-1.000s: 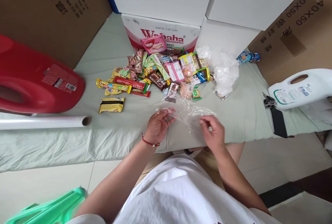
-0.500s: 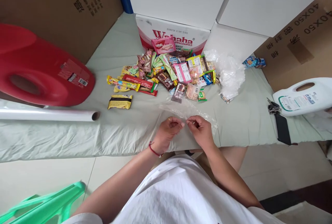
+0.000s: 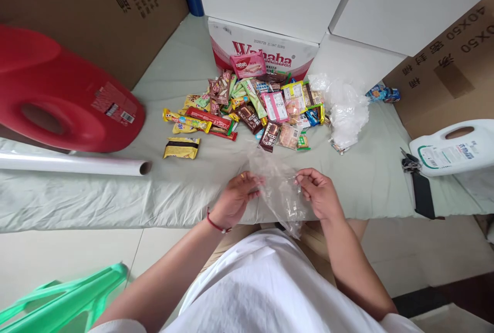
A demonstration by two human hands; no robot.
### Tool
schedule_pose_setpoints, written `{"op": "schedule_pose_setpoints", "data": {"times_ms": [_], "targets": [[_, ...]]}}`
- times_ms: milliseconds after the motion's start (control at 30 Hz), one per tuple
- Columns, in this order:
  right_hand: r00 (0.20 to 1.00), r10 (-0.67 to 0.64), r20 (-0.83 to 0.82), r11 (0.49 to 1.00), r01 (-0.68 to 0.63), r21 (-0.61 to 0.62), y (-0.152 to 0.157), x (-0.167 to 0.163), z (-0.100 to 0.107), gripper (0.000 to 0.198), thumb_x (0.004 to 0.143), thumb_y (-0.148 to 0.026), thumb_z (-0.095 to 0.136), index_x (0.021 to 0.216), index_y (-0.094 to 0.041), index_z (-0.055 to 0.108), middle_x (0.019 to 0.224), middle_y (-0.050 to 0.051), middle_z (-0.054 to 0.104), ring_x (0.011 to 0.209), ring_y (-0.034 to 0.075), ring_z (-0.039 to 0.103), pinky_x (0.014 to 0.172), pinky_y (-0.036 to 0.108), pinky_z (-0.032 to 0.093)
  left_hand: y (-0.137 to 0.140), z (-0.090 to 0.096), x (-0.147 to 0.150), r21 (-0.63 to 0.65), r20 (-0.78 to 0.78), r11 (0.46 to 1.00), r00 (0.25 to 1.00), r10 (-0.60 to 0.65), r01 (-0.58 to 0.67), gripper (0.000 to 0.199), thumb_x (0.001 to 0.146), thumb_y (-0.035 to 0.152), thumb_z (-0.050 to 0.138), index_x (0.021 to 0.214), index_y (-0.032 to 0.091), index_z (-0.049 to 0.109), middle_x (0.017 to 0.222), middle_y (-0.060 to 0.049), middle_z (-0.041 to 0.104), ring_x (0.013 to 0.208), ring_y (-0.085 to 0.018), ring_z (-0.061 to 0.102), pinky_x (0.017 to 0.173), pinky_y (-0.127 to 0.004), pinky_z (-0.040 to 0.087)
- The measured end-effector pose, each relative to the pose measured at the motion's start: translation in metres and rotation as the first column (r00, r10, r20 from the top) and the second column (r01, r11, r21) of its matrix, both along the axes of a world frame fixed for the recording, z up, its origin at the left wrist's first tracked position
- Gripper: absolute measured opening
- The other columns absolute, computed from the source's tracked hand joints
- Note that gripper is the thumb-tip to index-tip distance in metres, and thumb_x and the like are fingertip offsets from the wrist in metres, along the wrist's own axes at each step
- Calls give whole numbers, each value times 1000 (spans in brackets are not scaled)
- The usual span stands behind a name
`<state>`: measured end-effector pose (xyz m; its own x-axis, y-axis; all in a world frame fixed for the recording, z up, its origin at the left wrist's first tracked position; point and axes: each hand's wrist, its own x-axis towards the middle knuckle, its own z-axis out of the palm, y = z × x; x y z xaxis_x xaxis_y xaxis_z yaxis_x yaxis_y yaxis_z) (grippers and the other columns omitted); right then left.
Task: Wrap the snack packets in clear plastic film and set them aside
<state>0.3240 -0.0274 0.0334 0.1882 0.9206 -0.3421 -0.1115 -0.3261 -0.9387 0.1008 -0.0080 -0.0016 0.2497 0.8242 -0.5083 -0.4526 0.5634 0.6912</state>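
Note:
A thin clear plastic bag (image 3: 281, 191) stretches between my hands near the table's front edge, its lower end hanging toward my lap. My left hand (image 3: 240, 194) pinches the bag's left side. On the opposite side, my right hand (image 3: 318, 193) grips it between thumb and fingers. Just beyond the bag lies a pile of wrapped snacks, with a brown cocoa packet (image 3: 269, 136) and a clear-wrapped biscuit (image 3: 287, 136) closest. A yellow packet (image 3: 181, 147) sits apart at the pile's left. To the right of the pile is a heap of crumpled clear bags (image 3: 345, 111).
At left stand a big red jug (image 3: 77, 101) and a white roll (image 3: 77, 163). A Wahaha carton (image 3: 262, 47) backs the snacks. Rightward are a white detergent bottle (image 3: 455, 147), keys (image 3: 409, 163) and a black phone-like object (image 3: 424, 194). A green stool (image 3: 69, 297) stands on the floor.
My hands have moved apart, the left going left and the right going right. The clear bag is now spread between them and hangs lower, over the table edge.

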Motion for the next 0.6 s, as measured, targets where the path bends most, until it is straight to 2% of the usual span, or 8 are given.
{"op": "schedule_pose_setpoints", "data": {"times_ms": [67, 133, 267, 367, 433, 500, 567, 600], "targets": [[996, -29, -79, 999, 25, -48, -1, 17, 4, 37, 63, -45, 91, 82, -20, 73, 70, -2, 67, 45, 5, 32, 41, 20, 21, -1, 5, -16, -113, 115, 993, 992, 57, -44, 24, 67, 29, 87, 73, 20, 66, 96, -7, 76, 94, -23, 72, 81, -36, 61], [991, -59, -116, 994, 48, -101, -4, 34, 3, 41, 59, -44, 94, 81, -19, 71, 69, -2, 66, 46, 4, 31, 41, 18, 20, -1, 6, -32, -173, 144, 981, 982, 118, -93, 19, 69, 24, 84, 71, 20, 65, 95, -8, 77, 95, -25, 74, 85, -41, 63], [992, -92, -86, 980, 75, -182, -18, 59, -12, 46, 56, -47, 96, 80, -18, 69, 71, -2, 64, 47, 3, 30, 41, 18, 17, -4, 4, -58, -161, 19, 974, 986, 166, -161, 16, 68, 20, 82, 71, 18, 67, 84, -8, 75, 82, -21, 73, 72, -32, 63], [997, -39, 63, 984, 50, -170, -27, 71, -29, 46, 64, -55, 89, 83, -18, 69, 73, 0, 64, 49, 6, 33, 41, 21, 22, -6, 3, -69, -133, -135, 982, 984, 115, -133, 24, 64, 24, 87, 75, 16, 69, 86, -9, 74, 82, -21, 72, 68, -28, 61], [955, 21, 297, 995, 9, -100, -32, 76, -36, 43, 71, -55, 84, 91, -19, 71, 81, 3, 67, 53, 10, 42, 46, 25, 35, -7, 2, -71, -87, -272, 987, 956, 108, -137, 29, 63, 27, 88, 81, 16, 68, 90, -9, 73, 85, -21, 72, 66, -26, 59], [824, 82, 561, 994, -104, 9, -34, 78, -37, 44, 78, -48, 80, 112, -22, 72, 107, 9, 69, 68, 16, 57, 59, 32, 50, -6, 3, -71, 35, -471, 984, 865, 171, -176, 32, 63, 26, 86, 89, 18, 68, 89, -6, 71, 81, -19, 69, 63, -24, 55], [652, 147, 744, 948, -307, 81, -35, 76, -33, 55, 85, -40, 75, 137, -28, 62, 142, 13, 57, 100, 24, 65, 80, 40, 58, -7, 10, -67, 261, -679, 945, 659, 324, -196, 31, 68, 23, 80, 96, 20, 66, 91, -3, 67, 79, -16, 65, 64, -24, 53], [572, 178, 801, 907, -412, 93, -35, 75, -31, 59, 89, -36, 71, 146, -31, 56, 154, 12, 47, 115, 27, 63, 89, 44, 58, -8, 15, -64, 403, -735, 901, 531, 422, -158, 26, 72, 21, 75, 95, 20, 66, 93, -2, 66, 79, -16, 64, 66, -25, 52]]}}
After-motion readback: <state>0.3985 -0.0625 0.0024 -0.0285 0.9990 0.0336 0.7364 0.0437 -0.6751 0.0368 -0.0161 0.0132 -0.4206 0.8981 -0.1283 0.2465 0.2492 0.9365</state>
